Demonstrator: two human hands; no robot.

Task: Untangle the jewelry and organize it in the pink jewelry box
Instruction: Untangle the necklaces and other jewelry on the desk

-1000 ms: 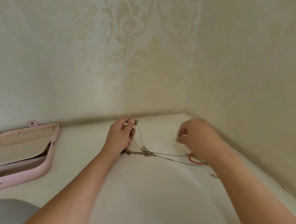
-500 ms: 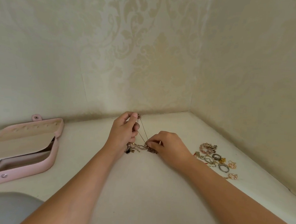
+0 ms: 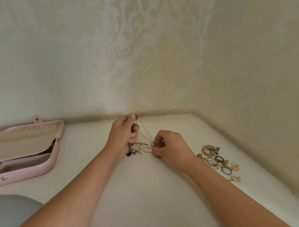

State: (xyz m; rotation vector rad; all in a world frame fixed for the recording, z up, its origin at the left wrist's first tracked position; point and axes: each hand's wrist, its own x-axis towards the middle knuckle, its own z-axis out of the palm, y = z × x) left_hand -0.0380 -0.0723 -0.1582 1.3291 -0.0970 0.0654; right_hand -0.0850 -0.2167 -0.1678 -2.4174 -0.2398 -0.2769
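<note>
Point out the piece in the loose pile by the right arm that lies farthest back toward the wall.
The pink beaded bracelet: a ring of pale pink beads at the pile's far end; the metal rings lie nearer.

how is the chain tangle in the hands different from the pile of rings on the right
The chain tangle is held: the left hand holds one part up and the right hand pinches another. The ring pile lies untouched on the table. The chain tangle is thin knotted strands; the ring pile is separate chunkier pieces, rings and pink beads. Both are outside the pink jewelry box.
</note>
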